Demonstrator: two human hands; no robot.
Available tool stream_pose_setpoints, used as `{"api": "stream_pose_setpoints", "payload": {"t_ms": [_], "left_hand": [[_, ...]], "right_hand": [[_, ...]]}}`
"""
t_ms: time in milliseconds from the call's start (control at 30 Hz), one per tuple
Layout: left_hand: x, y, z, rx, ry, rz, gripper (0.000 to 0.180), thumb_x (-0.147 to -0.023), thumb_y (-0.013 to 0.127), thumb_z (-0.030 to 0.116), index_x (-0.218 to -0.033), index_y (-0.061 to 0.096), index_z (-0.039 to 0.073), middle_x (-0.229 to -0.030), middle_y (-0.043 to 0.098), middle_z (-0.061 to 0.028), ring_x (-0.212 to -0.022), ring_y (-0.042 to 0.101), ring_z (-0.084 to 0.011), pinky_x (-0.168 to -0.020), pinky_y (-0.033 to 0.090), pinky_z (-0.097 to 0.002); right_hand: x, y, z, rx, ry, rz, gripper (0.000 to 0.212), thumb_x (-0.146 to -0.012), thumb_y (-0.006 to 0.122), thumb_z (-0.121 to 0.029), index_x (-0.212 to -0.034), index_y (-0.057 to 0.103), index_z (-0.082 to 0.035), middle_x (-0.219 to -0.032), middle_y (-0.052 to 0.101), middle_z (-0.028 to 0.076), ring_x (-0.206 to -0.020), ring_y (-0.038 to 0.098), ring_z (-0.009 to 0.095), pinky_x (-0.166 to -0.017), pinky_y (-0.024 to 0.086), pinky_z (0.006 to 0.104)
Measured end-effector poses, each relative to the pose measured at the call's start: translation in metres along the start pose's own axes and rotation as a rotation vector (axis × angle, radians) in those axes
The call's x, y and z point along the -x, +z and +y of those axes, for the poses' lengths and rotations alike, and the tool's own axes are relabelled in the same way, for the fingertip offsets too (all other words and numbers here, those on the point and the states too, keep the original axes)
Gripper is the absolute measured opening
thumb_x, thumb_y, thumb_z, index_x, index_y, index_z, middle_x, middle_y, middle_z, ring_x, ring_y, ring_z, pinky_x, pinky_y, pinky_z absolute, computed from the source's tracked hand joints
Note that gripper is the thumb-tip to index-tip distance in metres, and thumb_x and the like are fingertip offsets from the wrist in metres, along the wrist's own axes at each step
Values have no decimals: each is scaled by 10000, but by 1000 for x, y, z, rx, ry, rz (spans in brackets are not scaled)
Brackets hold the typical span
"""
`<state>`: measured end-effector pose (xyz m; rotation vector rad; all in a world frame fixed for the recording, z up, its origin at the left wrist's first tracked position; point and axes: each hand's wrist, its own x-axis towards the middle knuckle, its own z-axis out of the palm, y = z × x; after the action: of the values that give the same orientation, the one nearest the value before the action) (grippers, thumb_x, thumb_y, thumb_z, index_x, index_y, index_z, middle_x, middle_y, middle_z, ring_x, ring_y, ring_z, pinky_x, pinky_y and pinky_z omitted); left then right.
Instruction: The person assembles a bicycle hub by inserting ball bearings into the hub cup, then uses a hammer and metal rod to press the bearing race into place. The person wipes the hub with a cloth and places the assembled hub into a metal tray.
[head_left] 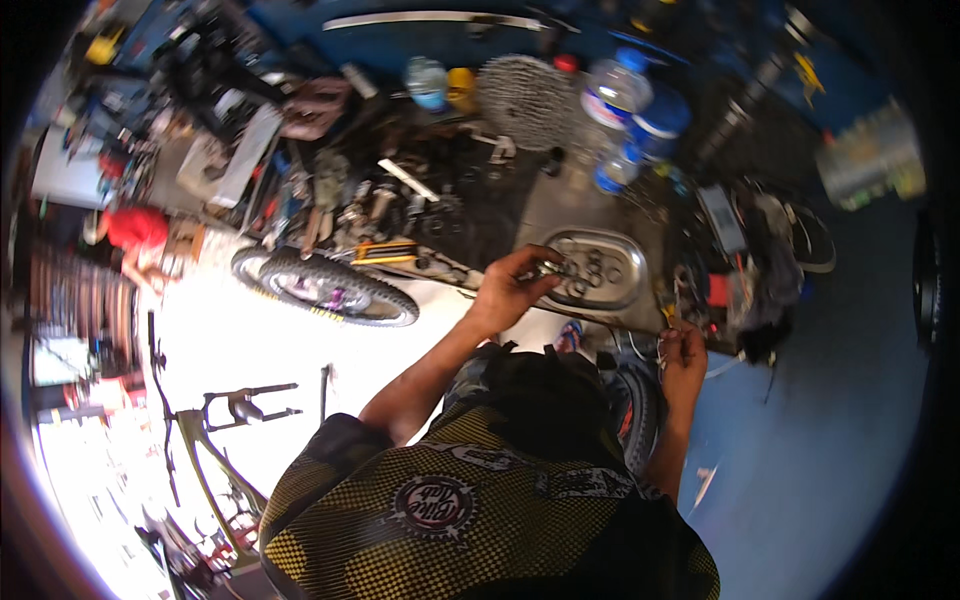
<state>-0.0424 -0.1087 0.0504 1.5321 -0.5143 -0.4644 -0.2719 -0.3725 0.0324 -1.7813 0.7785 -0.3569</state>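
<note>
My left hand (508, 290) is closed, its thumb and fingertips pinching a small shiny metal part (547, 268) over the left side of a metal tray (641, 268). What kind of part it is cannot be told. Several dark and silvery rings (594, 270) lie in the tray, which has rounded ends and rests near the bench's front edge. To the right of the tray, my right hand (683, 352) has its fingers curled together at the bench edge. A small yellow piece (669, 314) shows by its fingertips; whatever the hand holds is mostly hidden.
Behind the tray stand clear plastic bottles (616, 92) and a heap of chain (527, 100). Tools and parts crowd the bench to the left. Below its edge are a bicycle wheel (335, 290) and a bicycle frame (205, 450). A person in red (138, 230) is farther left.
</note>
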Motion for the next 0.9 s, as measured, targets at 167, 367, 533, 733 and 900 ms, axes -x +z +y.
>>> {"api": "stream_pose_setpoints", "payload": {"t_ms": [167,367,533,733,900], "left_hand": [[46,-69,14,2,-136,218,382,-925,786,-23,-1282,654,8,-1231,714,-58,-1085,676,-125,-947,565,-305],[101,-162,16,393,-57,670,212,-972,676,85,-1166,617,25,-1030,701,-73,-890,672,-143,-798,574,-298],[74,-250,2,-468,12,896,299,-943,784,266,-1066,671,18,-895,696,-96,-840,684,-230,-795,555,-374],[-16,-296,2,-715,-274,734,480,-856,814,403,-1228,755,105,-1099,770,-236,-1073,733,-416,-896,579,-497],[-39,-330,-24,-752,-205,674,429,-859,817,381,-1151,781,69,-1010,782,-222,-990,763,-376,-851,586,-449]], "right_hand": [[-31,115,-69,-172,-235,-405,299,-1110,601,-199,-1334,645,-6,-962,696,35,-911,648,83,-803,517,266],[-46,254,-152,107,-580,-691,457,-1047,635,-146,-1497,552,-150,-973,679,117,-807,683,233,-758,552,380],[-70,397,-176,-172,-297,-825,427,-1006,578,-74,-1424,504,-126,-959,680,100,-712,640,197,-624,527,356],[-79,475,-202,-456,169,-809,346,-1029,517,-30,-1366,525,-110,-1019,711,103,-619,542,92,-484,455,263],[-79,495,-213,-389,65,-804,332,-1059,493,-44,-1387,510,-97,-1082,738,118,-585,550,98,-484,468,273]]}}
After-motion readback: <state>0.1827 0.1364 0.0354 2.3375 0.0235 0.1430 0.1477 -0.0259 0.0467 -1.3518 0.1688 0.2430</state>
